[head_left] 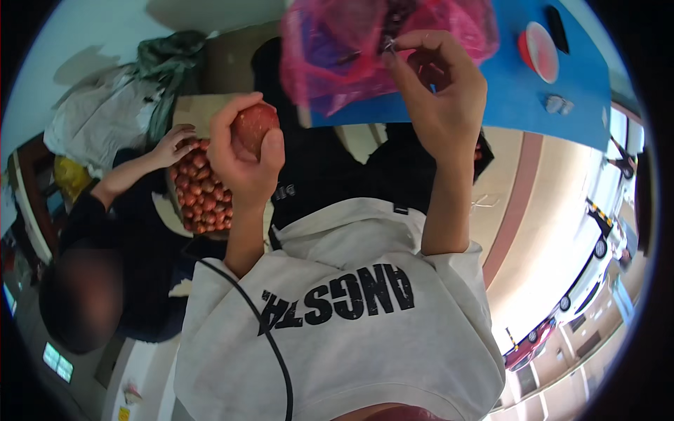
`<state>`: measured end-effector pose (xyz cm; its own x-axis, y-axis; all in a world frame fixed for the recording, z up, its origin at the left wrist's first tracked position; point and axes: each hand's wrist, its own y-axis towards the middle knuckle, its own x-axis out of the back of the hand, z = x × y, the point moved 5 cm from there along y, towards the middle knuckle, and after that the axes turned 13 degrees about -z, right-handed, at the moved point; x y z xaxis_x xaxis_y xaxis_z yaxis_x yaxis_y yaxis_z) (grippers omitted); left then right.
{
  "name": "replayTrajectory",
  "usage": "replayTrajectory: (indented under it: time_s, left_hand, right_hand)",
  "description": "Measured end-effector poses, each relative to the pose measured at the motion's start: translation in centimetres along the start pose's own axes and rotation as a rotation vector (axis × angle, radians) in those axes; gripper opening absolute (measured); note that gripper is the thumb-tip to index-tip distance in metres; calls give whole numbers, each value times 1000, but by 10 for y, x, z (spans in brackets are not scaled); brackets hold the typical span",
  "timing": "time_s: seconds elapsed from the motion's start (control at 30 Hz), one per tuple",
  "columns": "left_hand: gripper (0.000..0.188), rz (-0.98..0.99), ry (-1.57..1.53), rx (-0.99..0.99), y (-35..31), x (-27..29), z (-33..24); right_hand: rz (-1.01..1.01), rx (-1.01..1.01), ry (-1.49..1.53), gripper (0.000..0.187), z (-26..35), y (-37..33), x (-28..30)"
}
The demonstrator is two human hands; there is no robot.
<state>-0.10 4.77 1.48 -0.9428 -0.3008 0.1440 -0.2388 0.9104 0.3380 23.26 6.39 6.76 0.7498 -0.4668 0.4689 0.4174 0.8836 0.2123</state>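
Note:
My left hand point(242, 158) is closed round a red, pale-speckled fruit point(255, 129), much like a plum, held up in front of my lap. My right hand point(446, 95) is raised over the near edge of the blue table point(505, 105). Its thumb and forefinger pinch together at a small dark, shiny bit that I cannot make out. Behind those fingertips lies a pink see-through plastic bag point(326, 81) with dark things inside. To the left of my left hand is a box full of small round red-brown fruits point(203, 189).
Another person's hand point(174, 146) rests at the box of fruits. On the table are a red-and-white bowl point(539, 52), a black phone-like object point(557, 28) and a small clear crumpled item point(559, 105). Pale sacks point(91, 116) lie far left. A black cable point(270, 337) hangs across my shirt.

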Motion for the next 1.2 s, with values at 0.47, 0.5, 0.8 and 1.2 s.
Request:
replayTrajectory:
  time_s: [0.47, 0.5, 0.8, 1.2]
  left_hand:
    - [33, 404, -2, -86, 100, 56, 72]
    - [33, 416, 13, -86, 105, 60, 68]
    - [32, 435, 19, -4, 71, -159, 131]
    - [34, 343, -194, 180, -57, -268, 56]
  right_hand:
    - [-327, -126, 708, 17, 18, -23, -63]
    - [-334, -141, 719, 17, 19, -20, -65]
    - [-443, 52, 540, 15, -152, 105, 58]
    - [-487, 54, 216, 16, -258, 130, 263]
